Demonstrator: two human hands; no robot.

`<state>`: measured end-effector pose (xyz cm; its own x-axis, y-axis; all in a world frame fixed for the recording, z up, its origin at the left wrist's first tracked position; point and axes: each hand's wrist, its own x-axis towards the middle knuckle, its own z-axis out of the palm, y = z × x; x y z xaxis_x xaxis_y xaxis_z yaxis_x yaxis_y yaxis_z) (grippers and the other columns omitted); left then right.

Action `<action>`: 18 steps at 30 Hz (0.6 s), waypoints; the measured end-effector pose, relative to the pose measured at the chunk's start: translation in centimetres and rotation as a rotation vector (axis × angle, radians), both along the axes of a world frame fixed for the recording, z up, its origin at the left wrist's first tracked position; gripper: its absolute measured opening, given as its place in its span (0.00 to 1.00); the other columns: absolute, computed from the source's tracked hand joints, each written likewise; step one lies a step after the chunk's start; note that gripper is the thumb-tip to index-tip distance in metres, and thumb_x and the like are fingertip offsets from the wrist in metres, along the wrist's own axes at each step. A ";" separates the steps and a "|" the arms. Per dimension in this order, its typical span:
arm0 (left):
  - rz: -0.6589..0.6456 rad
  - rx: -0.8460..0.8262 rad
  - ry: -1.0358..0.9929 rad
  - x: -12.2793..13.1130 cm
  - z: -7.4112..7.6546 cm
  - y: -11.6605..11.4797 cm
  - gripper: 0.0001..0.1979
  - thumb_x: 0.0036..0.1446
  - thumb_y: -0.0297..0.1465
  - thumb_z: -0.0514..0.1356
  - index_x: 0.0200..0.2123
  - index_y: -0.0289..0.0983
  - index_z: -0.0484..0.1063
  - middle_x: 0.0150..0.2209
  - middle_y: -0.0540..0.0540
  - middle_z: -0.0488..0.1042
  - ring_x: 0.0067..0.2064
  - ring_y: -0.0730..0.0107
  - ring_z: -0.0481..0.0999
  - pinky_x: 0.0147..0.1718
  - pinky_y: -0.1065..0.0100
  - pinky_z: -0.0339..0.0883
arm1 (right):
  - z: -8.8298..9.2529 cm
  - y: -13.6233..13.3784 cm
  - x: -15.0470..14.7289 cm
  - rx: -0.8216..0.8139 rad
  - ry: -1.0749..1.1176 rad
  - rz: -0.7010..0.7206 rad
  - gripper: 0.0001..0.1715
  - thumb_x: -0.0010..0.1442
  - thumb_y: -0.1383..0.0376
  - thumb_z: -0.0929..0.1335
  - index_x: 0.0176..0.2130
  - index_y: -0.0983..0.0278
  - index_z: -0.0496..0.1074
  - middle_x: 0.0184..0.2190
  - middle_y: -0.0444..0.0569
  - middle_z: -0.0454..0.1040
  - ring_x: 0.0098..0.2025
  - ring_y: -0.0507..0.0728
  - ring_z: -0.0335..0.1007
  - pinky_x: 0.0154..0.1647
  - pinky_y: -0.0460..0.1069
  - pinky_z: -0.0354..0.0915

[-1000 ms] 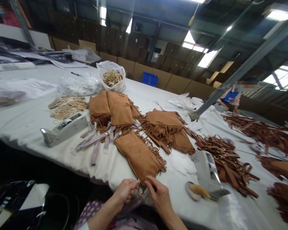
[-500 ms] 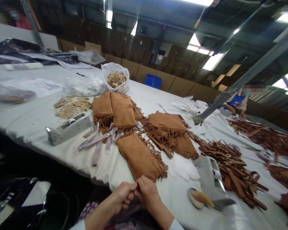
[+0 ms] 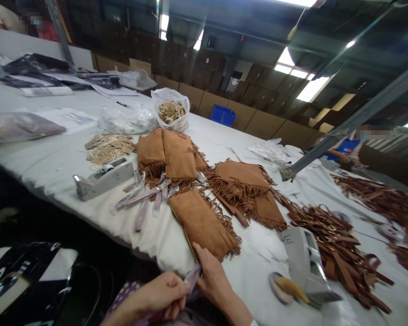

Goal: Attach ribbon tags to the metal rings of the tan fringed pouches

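A brown fringed suede pouch with a zipper along its left side lies at the table's front edge. My right hand is closed at its near corner, fingers on the suede. Between the hands stretches a strap in clear plastic. My left hand is curled round that strap, just off the edge. Where the strap meets the pouch is hidden by my right hand. More wrapped straps lie left of the pouch. Behind it rest stacked fringed pouches and another pile of them.
Tape dispensers stand at left and right, the right one beside a tape roll. Brown straps heap at the right. Tags and a bag of tags lie behind. A co-worker is at far right.
My hands, close together before, have drawn apart. My left hand has moved down and left, and the plastic-wrapped strap now shows between them. The view has shifted slightly.
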<state>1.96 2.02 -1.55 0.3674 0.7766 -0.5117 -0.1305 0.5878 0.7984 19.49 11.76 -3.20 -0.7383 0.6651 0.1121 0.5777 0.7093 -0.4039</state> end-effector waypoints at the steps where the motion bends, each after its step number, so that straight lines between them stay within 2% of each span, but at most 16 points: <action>1: 0.013 0.023 0.051 -0.9 -0.1 -0.1 0.30 0.45 0.59 0.56 0.20 0.35 0.68 0.14 0.51 0.66 0.13 0.80 0.57 0.13 0.75 0.46 | 0.9 0.1 0.8 -0.059 0.005 0.048 0.39 0.53 0.69 0.65 0.63 0.63 0.55 0.45 0.54 0.72 0.45 0.60 0.70 0.46 0.53 0.69; 3: 0.153 0.048 0.177 -2.5 -0.1 0.1 0.29 0.46 0.58 0.57 0.20 0.35 0.69 0.15 0.52 0.66 0.16 0.78 0.61 0.15 0.75 0.52 | 2.1 0.7 3.0 -0.092 0.055 0.048 0.35 0.56 0.68 0.64 0.62 0.61 0.56 0.48 0.53 0.71 0.48 0.59 0.69 0.49 0.53 0.67; 5: 0.374 0.077 0.257 -3.8 0.1 0.5 0.26 0.46 0.54 0.61 0.21 0.35 0.68 0.17 0.52 0.67 0.21 0.75 0.65 0.20 0.74 0.59 | 2.3 1.9 5.5 -0.016 0.118 -0.093 0.27 0.62 0.65 0.61 0.60 0.62 0.59 0.47 0.54 0.71 0.48 0.59 0.69 0.50 0.54 0.67; 8: 0.604 0.037 0.097 -4.6 0.5 1.5 0.21 0.45 0.48 0.66 0.26 0.35 0.70 0.26 0.48 0.72 0.31 0.70 0.72 0.32 0.71 0.68 | 0.8 3.6 9.0 0.155 0.140 -0.345 0.23 0.65 0.59 0.59 0.55 0.67 0.63 0.43 0.58 0.72 0.45 0.61 0.69 0.48 0.56 0.67; 10: 0.654 -0.056 -0.115 -4.5 0.5 2.6 0.19 0.45 0.45 0.68 0.30 0.35 0.70 0.32 0.45 0.75 0.36 0.67 0.75 0.39 0.67 0.69 | -0.9 4.2 10.7 0.260 0.081 -0.424 0.26 0.65 0.54 0.58 0.53 0.69 0.65 0.43 0.60 0.72 0.45 0.63 0.68 0.48 0.58 0.66; 12: 0.688 -0.137 -0.250 -3.8 0.2 3.8 0.18 0.46 0.42 0.69 0.31 0.35 0.69 0.33 0.42 0.75 0.36 0.66 0.76 0.42 0.64 0.69 | -2.4 4.2 11.6 0.345 -0.010 -0.475 0.29 0.65 0.51 0.55 0.51 0.69 0.67 0.45 0.62 0.71 0.46 0.65 0.67 0.47 0.60 0.65; 15: 0.744 -0.178 -0.276 -2.1 -0.3 6.0 0.17 0.46 0.38 0.69 0.33 0.35 0.68 0.32 0.42 0.75 0.34 0.68 0.76 0.41 0.65 0.70 | -3.8 3.7 11.8 0.401 -0.129 -0.534 0.32 0.66 0.51 0.53 0.51 0.70 0.68 0.48 0.64 0.70 0.47 0.67 0.66 0.46 0.60 0.64; 18: 0.766 -0.167 -0.233 0.0 -0.3 8.0 0.19 0.45 0.33 0.69 0.39 0.35 0.67 0.33 0.45 0.75 0.30 0.72 0.74 0.34 0.70 0.68 | -4.0 3.5 11.7 0.406 -0.155 -0.530 0.31 0.66 0.52 0.53 0.52 0.70 0.68 0.48 0.63 0.70 0.47 0.66 0.67 0.45 0.59 0.64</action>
